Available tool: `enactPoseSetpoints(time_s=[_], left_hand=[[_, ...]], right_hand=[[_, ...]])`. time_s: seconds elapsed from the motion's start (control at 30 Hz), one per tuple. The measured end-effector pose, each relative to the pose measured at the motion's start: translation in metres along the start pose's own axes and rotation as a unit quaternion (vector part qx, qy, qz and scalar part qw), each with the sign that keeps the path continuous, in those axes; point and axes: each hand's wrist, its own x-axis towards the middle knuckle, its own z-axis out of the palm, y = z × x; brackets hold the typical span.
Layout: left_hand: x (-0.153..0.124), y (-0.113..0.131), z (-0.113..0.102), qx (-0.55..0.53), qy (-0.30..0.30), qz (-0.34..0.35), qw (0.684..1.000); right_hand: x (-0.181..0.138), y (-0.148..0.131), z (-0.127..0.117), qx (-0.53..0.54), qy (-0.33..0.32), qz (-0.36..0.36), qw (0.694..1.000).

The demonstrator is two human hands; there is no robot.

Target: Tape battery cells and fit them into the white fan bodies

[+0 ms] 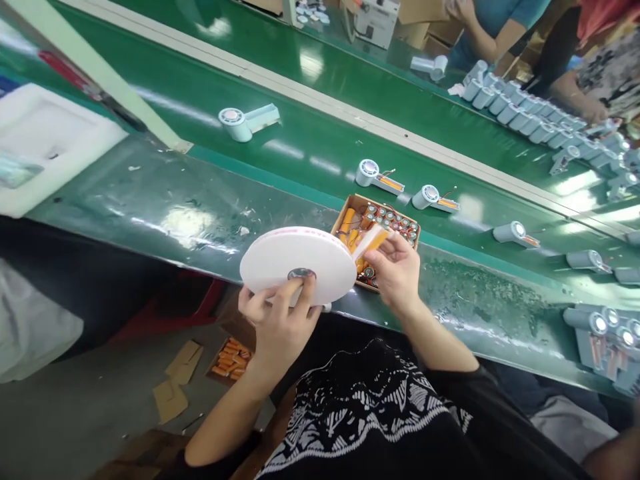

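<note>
A wide white roll of tape point(280, 263) is gripped by my left hand point(283, 320), with fingers at its dark centre hole. My right hand point(397, 270) pinches an orange battery cell point(377, 241) just right of the roll. A whitish strip of tape point(365, 243) lies along the cell and reaches toward the roll's edge. Behind and below my right hand stands a cardboard box point(346, 208) of orange cells, some upright with their ends showing. My right hand hides part of this box.
On the green conveyor point(320, 127) lie several grey-blue handheld fan bodies point(369, 172). A white foam tray point(55, 127) stands at left beside a slanted post point(95, 73). More fan bodies point(600, 327) pile up at right. Co-workers sit across the line, near rows of housings point(520, 110). Another box of cells point(233, 360) is below.
</note>
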Motion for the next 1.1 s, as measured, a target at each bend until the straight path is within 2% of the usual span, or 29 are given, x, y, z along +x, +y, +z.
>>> enactPoseSetpoints(time_s=[0.07, 0.13, 0.2, 0.27, 0.33, 0.43, 0.53, 0.6, 0.67, 0.73, 0.8, 0.9, 1.0, 1.1], left_hand=[[0.003, 0.016, 0.001, -0.008, 0.012, -0.013, 1.0], [0.003, 0.034, 0.0, -0.034, 0.013, -0.031, 0.999], [0.0, 0.049, -0.003, -0.077, -0.003, -0.022, 0.997], [-0.007, 0.051, -0.004, -0.133, -0.044, 0.02, 0.99], [-0.015, 0.031, 0.0, -0.151, -0.09, 0.024, 0.984], [-0.02, -0.034, 0.011, -0.076, -0.168, -0.082, 0.979], [-0.006, -0.096, 0.016, -0.044, -0.276, -0.147, 0.949], [0.024, -0.118, 0.022, -0.05, -0.268, -0.147, 0.951], [0.076, -0.128, 0.039, -0.057, -0.228, -0.132, 0.963], [0.144, -0.135, 0.07, -0.057, -0.239, -0.124, 0.961], [0.213, -0.145, 0.11, 0.028, -0.292, -0.157, 0.943], [0.288, -0.17, 0.166, 0.086, -0.311, -0.179, 0.929], [0.317, -0.198, 0.199, 0.106, -0.359, -0.18, 0.91], [0.318, -0.21, 0.214, 0.102, -0.401, -0.132, 0.901]], right_hand=[[-0.012, 0.009, 0.008, 0.069, 0.089, -0.035, 0.993], [-0.007, 0.003, 0.007, 0.087, 0.104, -0.062, 0.989], [0.011, -0.017, -0.008, 0.074, 0.105, -0.106, 0.986], [0.033, -0.041, -0.035, 0.074, 0.145, -0.179, 0.97], [0.046, -0.057, -0.068, 0.103, 0.216, -0.24, 0.941], [0.036, -0.053, -0.119, 0.108, 0.253, -0.176, 0.945], [0.007, -0.028, -0.161, 0.084, 0.294, -0.129, 0.943], [-0.006, -0.015, -0.179, 0.068, 0.333, -0.13, 0.932], [-0.011, -0.01, -0.187, 0.049, 0.355, -0.134, 0.924], [-0.01, -0.009, -0.187, 0.033, 0.357, -0.134, 0.924], [-0.006, -0.008, -0.182, 0.025, 0.35, -0.127, 0.928], [-0.004, -0.002, -0.176, 0.02, 0.345, -0.113, 0.931], [-0.002, 0.005, -0.178, -0.002, 0.354, -0.106, 0.929], [0.01, 0.0, -0.178, -0.031, 0.366, -0.095, 0.925]])
